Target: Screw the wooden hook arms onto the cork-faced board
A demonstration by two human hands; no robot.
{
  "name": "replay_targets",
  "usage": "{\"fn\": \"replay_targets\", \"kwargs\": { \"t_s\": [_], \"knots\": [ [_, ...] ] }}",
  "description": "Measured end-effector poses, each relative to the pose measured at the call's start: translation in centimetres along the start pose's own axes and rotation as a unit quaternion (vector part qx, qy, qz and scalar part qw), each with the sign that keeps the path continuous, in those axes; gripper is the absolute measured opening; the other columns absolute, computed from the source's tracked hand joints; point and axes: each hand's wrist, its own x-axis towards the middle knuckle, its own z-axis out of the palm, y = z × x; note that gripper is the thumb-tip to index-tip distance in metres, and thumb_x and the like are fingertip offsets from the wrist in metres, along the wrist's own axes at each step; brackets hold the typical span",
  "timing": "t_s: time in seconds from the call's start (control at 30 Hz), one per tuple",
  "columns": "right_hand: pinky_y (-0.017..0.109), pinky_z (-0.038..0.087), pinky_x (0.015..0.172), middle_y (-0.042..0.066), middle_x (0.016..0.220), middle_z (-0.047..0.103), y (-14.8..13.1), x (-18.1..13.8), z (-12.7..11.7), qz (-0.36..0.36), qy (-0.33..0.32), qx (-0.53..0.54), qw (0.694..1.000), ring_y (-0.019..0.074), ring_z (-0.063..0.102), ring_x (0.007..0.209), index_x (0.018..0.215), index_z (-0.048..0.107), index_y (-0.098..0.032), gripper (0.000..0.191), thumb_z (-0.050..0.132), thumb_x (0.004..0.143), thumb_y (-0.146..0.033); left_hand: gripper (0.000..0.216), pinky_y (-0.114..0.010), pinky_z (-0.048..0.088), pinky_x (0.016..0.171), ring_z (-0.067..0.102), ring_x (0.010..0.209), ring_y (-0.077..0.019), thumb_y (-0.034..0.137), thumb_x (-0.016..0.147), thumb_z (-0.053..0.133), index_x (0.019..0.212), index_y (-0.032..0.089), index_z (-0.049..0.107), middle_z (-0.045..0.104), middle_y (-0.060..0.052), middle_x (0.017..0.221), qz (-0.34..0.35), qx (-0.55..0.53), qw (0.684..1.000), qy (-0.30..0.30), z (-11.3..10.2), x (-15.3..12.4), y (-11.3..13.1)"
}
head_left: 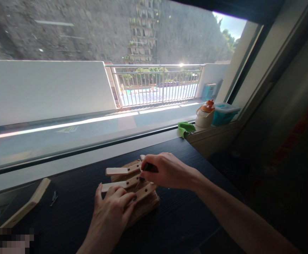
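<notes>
Several bent, pale wooden strips with dark round spots, such as this far strip (119, 171), lie across a rough brown wooden block (146, 208) on the dark table. My left hand (108, 208) grips the near wooden strip (146, 190), thumb and index finger close together on it. In my closed right hand (167, 171) is a dark-handled screwdriver (150, 167), held above the strips; its tip is hard to make out. Part of the block is hidden under both hands.
On the dark table (71, 204), a loose bent wooden strip (28, 204) lies left beside several small screws (53, 198). A green cloth (185, 129), a bottle (205, 113) and a teal box (225, 114) sit by the window. A blurred patch covers the lower left corner.
</notes>
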Motion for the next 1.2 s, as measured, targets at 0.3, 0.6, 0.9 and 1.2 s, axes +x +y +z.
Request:
{"fn": "replay_targets", "kwargs": {
  "t_s": [0.3, 0.6, 0.9, 1.2],
  "knots": [
    [0.02, 0.034, 0.057, -0.002, 0.071, 0.06, 1.4, -5.1, 3.7, 0.021, 0.05, 0.142, 0.988, 0.0091, 0.05, 0.06, 0.09, 0.063, -0.02, 0.012, 0.056, 0.082, -0.027, 0.02, -0.067, 0.008, 0.104, 0.058, 0.102, -0.0264, 0.025, 0.08, 0.052, 0.086, 0.033, 0.069, 0.07, 0.002, 0.087, 0.003, 0.013, 1.0, -0.015, -0.4, 0.4, 0.7],
    [0.023, 0.035, 0.06, 0.0, 0.068, 0.06, 1.3, -3.6, 4.5, 0.031, 0.157, 0.097, 0.982, 0.0117, 0.051, 0.061, 0.086, 0.059, -0.019, 0.019, 0.052, 0.085, -0.036, 0.04, -0.049, 0.028, 0.101, 0.055, 0.108, -0.026, 0.032, 0.08, 0.058, 0.119, 0.023, 0.055, 0.063, -0.007, 0.114, -0.02, 0.105, 0.962, 0.252, 2.0, -3.1, -2.0],
    [0.022, 0.032, 0.059, -0.001, 0.068, 0.06, 0.3, -1.7, 4.1, 0.02, 0.091, 0.025, 0.995, 0.0114, 0.052, 0.06, 0.084, 0.057, -0.019, 0.019, 0.048, 0.088, -0.036, 0.036, -0.047, 0.02, 0.107, 0.053, 0.111, -0.0245, 0.029, 0.079, 0.06, 0.114, 0.024, 0.059, 0.067, -0.005, 0.111, 0.063, 0.085, 0.952, 0.286, 3.1, -2.7, -1.8],
    [0.022, 0.031, 0.06, -0.001, 0.067, 0.06, -1.1, -0.1, 3.5, -0.016, 0.042, -0.036, 0.998, 0.0114, 0.053, 0.062, 0.083, 0.057, -0.019, 0.018, 0.049, 0.086, -0.034, 0.012, -0.055, 0.014, 0.105, 0.058, 0.093, -0.0227, 0.025, 0.076, 0.06, 0.083, 0.031, 0.067, 0.068, 0.004, 0.08, 0.034, -0.076, 0.965, 0.248, 3.2, -1.2, -0.6]
  ]
}}
